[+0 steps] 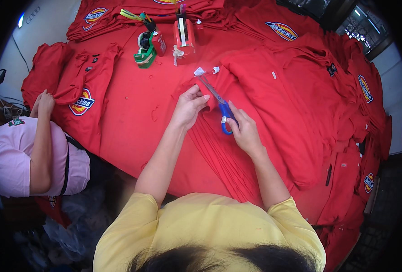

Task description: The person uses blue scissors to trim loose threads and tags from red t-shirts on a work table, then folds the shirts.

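Note:
In my right hand is a pair of scissors with blue handles. Its metal blades point up and to the left, over a red garment spread on the table. The blade tips reach a small white label at the garment's edge; a second white tag sits just right of it. My left hand is closed in a pinch on the garment's edge, left of the blades. The fabric between its fingertips is mostly hidden. Loose folds of the garment hang down between my forearms.
Beyond my hands stand a green tape dispenser and a red tape dispenser, with pens and small red bottles beside them. Stacked red shirts line the far and right sides. At left, a co-worker in a pink shirt handles another red shirt.

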A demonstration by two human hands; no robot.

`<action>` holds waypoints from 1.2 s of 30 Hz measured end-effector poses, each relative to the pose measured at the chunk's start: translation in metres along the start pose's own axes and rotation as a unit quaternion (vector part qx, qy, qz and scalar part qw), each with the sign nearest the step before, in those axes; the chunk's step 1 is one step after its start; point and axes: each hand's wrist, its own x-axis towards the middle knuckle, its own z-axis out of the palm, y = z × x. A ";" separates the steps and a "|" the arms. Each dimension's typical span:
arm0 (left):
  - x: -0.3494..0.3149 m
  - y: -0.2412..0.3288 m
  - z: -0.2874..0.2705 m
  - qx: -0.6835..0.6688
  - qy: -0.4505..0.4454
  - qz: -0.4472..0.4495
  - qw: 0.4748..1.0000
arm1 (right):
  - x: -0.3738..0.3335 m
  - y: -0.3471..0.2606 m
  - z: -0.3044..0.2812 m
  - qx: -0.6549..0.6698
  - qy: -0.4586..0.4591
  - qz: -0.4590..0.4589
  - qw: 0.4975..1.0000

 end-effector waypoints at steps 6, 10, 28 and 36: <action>-0.004 0.004 0.004 0.021 0.003 0.001 1.000 | -0.001 -0.001 -0.002 0.022 0.005 0.014 1.000; -0.002 0.000 0.000 0.020 0.013 0.009 1.000 | -0.001 -0.010 -0.007 0.151 -0.055 0.167 0.973; 0.046 -0.009 -0.075 0.663 0.006 0.388 0.640 | -0.340 0.036 -0.165 -0.375 0.258 0.472 0.755; -0.033 0.004 -0.039 0.713 -0.001 0.259 0.651 | -0.372 0.048 -0.145 -0.471 0.174 0.458 0.734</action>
